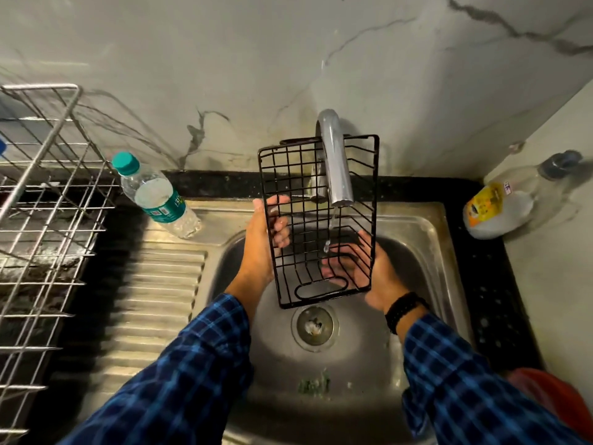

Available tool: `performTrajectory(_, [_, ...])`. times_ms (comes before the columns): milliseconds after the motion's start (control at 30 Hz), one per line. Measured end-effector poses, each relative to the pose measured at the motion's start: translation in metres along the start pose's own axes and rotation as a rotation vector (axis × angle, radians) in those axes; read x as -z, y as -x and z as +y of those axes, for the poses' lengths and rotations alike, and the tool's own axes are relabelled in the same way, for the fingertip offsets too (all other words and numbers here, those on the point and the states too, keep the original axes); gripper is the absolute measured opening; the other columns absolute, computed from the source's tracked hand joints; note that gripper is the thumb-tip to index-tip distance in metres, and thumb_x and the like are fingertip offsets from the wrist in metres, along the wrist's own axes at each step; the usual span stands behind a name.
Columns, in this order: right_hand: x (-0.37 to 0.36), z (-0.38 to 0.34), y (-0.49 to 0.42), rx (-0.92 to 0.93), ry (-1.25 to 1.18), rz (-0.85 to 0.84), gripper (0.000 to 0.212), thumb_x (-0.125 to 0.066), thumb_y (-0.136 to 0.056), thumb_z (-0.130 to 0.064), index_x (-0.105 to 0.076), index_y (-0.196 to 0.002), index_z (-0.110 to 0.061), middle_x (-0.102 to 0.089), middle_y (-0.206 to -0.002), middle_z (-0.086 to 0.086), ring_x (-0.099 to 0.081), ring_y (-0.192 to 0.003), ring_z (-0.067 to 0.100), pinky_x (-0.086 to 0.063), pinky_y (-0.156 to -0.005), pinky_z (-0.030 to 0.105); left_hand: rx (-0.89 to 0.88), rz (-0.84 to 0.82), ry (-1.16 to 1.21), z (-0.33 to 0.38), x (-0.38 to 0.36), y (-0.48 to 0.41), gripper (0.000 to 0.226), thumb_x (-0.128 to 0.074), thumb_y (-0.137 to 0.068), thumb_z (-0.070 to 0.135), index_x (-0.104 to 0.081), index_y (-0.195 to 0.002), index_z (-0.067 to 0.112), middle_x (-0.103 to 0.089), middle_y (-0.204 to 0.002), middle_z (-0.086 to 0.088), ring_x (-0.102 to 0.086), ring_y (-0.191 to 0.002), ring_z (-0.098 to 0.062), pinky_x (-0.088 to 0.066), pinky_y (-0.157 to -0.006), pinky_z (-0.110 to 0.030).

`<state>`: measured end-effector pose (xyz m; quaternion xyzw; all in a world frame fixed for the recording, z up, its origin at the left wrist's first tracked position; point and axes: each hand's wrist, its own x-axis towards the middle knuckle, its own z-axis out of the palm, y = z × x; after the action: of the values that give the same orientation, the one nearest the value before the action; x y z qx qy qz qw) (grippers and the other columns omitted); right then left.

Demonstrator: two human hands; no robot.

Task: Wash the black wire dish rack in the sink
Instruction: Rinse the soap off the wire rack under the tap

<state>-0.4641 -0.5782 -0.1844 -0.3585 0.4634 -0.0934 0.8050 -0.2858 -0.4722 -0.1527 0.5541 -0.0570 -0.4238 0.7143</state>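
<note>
The black wire dish rack (301,187) is held tilted over the steel sink (426,226), its far end up around the tap. My left hand (263,242) grips the rack's left edge, fingers through the wires. My right hand (365,268) cups the rack's lower right side from beneath, fingers showing through the grid. From the chrome tap (335,162) a thin stream of water falls through the rack onto my right hand.
A large silver wire rack (48,200) stands at the left. A clear water bottle (154,194) with a teal cap lies on the ribbed drainboard (154,300). At the right a clear bottle (510,203) with a yellow label lies on the counter. The drain (316,326) sits below the rack.
</note>
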Motion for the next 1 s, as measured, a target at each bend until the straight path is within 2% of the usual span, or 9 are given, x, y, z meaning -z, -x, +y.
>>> performTrajectory(133, [0.001, 0.015, -0.002, 0.168, -0.004, 0.178, 0.052, -0.036, -0.105, -0.044, -0.067, -0.119, -0.003, -0.072, -0.114, 0.022, -0.067, -0.108, 0.041, -0.053, -0.097, 0.052, 0.001, -0.032, -0.106, -0.001, 0.000, -0.005, 0.041, -0.034, -0.107, 0.043, -0.071, -0.111, 0.026, -0.066, -0.086, 0.002, -0.061, -0.077, -0.012, -0.049, -0.075, -0.029])
performTrajectory(267, [0.004, 0.029, 0.000, 0.179, -0.010, 0.233, 0.039, -0.042, -0.104, -0.036, -0.072, -0.109, -0.013, -0.075, -0.108, 0.009, -0.067, -0.109, 0.031, -0.051, -0.097, 0.049, 0.117, -0.079, -0.111, 0.003, -0.002, -0.001, 0.045, -0.032, -0.105, 0.047, -0.067, -0.120, 0.025, -0.069, -0.112, -0.005, -0.064, -0.100, -0.020, -0.050, -0.090, -0.034])
performTrajectory(367, [0.002, 0.031, 0.005, 0.066, 0.025, 0.194, 0.046, -0.033, -0.106, -0.039, -0.071, -0.102, -0.014, -0.073, -0.104, 0.008, -0.067, -0.100, 0.025, -0.054, -0.078, 0.038, 0.147, -0.045, -0.136, 0.000, -0.002, 0.010, 0.057, -0.027, -0.104, 0.056, -0.070, -0.109, 0.020, -0.073, -0.103, -0.003, -0.066, -0.095, -0.019, -0.050, -0.086, -0.033])
performTrajectory(567, [0.003, 0.001, 0.017, 0.382, -0.087, -0.015, 0.049, -0.029, -0.104, -0.043, -0.063, -0.125, -0.014, -0.069, -0.123, 0.016, -0.064, -0.111, 0.026, -0.048, -0.099, 0.041, 0.313, 0.039, -0.207, -0.004, -0.009, 0.025, 0.047, -0.032, -0.107, 0.042, -0.063, -0.089, 0.011, -0.067, -0.084, -0.008, -0.062, -0.077, -0.020, -0.055, -0.062, -0.028])
performTrajectory(667, [0.001, -0.005, 0.018, 0.311, -0.038, -0.040, 0.055, -0.035, -0.097, -0.055, -0.068, -0.112, -0.013, -0.072, -0.108, 0.015, -0.067, -0.097, 0.026, -0.048, -0.090, 0.041, 0.410, -0.020, -0.318, 0.000, -0.001, 0.023, 0.045, -0.033, -0.106, 0.040, -0.063, -0.086, 0.013, -0.076, -0.073, -0.002, -0.068, -0.078, -0.022, -0.053, -0.084, -0.036])
performTrajectory(733, [-0.002, -0.009, 0.016, 0.257, -0.019, -0.013, 0.056, -0.033, -0.095, -0.058, -0.067, -0.100, -0.013, -0.074, -0.092, 0.009, -0.069, -0.083, 0.021, -0.051, -0.080, 0.036, 0.426, -0.071, -0.372, 0.008, 0.000, 0.023, 0.043, -0.032, -0.106, 0.037, -0.064, -0.091, 0.013, -0.077, -0.076, -0.003, -0.070, -0.080, -0.021, -0.053, -0.082, -0.035])
performTrajectory(867, [-0.012, -0.023, 0.014, 0.229, -0.042, -0.069, 0.049, -0.025, -0.108, -0.036, -0.065, -0.096, -0.009, -0.075, -0.078, 0.002, -0.070, -0.073, 0.016, -0.057, -0.067, 0.027, 0.270, 0.007, -0.119, 0.006, -0.004, 0.022, 0.042, -0.033, -0.109, 0.032, -0.069, -0.100, 0.012, -0.077, -0.084, -0.006, -0.075, -0.069, -0.014, -0.058, -0.060, -0.025])
performTrajectory(933, [-0.013, -0.026, 0.014, 0.265, -0.012, -0.092, 0.036, -0.031, -0.109, -0.024, -0.064, -0.101, -0.011, -0.076, -0.083, -0.003, -0.070, -0.082, 0.013, -0.058, -0.073, 0.025, 0.188, 0.036, -0.070, -0.003, 0.000, 0.024, 0.051, -0.031, -0.108, 0.048, -0.068, -0.102, 0.014, -0.077, -0.089, -0.005, -0.074, -0.079, -0.016, -0.058, -0.073, -0.029])
performTrajectory(1000, [-0.018, -0.026, 0.016, 0.307, -0.005, -0.120, 0.028, -0.052, -0.101, -0.032, -0.064, -0.112, -0.009, -0.075, -0.099, 0.001, -0.069, -0.095, 0.016, -0.056, -0.085, 0.029, 0.121, 0.073, -0.078, -0.006, 0.004, 0.026, 0.053, -0.034, -0.104, 0.054, -0.070, -0.092, 0.017, -0.073, -0.086, -0.003, -0.067, -0.082, -0.018, -0.053, -0.083, -0.036])
